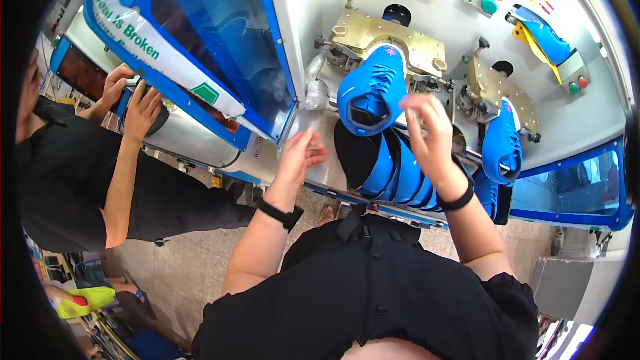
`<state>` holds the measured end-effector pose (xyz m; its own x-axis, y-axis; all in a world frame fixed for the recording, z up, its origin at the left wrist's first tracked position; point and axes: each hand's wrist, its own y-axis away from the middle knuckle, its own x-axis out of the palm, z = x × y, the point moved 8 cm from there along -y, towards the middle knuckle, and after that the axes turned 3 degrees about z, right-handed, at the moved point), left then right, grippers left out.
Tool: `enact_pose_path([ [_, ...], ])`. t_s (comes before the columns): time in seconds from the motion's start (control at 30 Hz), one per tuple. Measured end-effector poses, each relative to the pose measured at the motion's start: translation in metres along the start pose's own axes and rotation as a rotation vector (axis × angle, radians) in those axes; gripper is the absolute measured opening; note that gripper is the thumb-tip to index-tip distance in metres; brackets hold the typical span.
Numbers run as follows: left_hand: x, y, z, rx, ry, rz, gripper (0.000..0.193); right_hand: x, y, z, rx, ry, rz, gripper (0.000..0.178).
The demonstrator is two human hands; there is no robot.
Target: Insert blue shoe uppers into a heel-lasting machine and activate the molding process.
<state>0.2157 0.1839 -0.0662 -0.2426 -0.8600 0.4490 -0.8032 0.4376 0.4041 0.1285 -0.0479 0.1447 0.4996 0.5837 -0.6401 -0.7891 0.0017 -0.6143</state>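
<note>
A blue lace-up shoe upper (pixel 375 87) sits in the machine's left metal clamp (pixel 393 35), its opening facing me. My right hand (pixel 430 130) is at its right side, with bent fingers apart; the fingertips are close to the upper, and I cannot tell whether they touch it. My left hand (pixel 301 155) hovers to the left, palm turned inward, fingers apart and nothing in them. Below the clamped upper, several more blue uppers (pixel 383 172) lie nested in a row along the machine's front ledge. Another blue upper (pixel 501 140) hangs from the right clamp (pixel 503 90).
At the left stands a blue-framed clear panel (pixel 213 33). Red and green buttons (pixel 489 5) sit on the machine's back wall, beside a blue and yellow piece (pixel 541 35). A co-worker (pixel 73 167) in black works at the far left, hands on another machine.
</note>
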Motion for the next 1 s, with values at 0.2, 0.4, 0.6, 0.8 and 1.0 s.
enact_pose_path([
  [0.2, -0.003, 0.011, 0.050, -0.054, -0.179, -0.098, 0.020, 0.081, 0.072, 0.050, -0.176, 0.022, 0.592, 0.034],
  [0.4, 0.001, 0.018, 0.043, 0.022, -0.051, -0.101, 0.023, 0.121, 0.091, 0.052, -0.263, 0.377, 0.917, 0.039],
  [0.6, -0.045, 0.066, -0.005, 0.420, -0.070, -0.475, 0.028, 0.042, 0.039, 0.081, -0.120, -0.104, 0.584, 0.038],
  [0.8, 0.039, 0.101, -0.033, 0.401, 0.175, 0.394, 0.056, -0.022, 0.041, 0.061, 0.442, -1.264, 0.342, 0.043],
  [1.0, 0.141, 0.127, -0.073, 0.193, 0.687, 0.854, 0.056, -0.009, 0.088, 0.024, 0.785, -1.581, 0.052, 0.046],
])
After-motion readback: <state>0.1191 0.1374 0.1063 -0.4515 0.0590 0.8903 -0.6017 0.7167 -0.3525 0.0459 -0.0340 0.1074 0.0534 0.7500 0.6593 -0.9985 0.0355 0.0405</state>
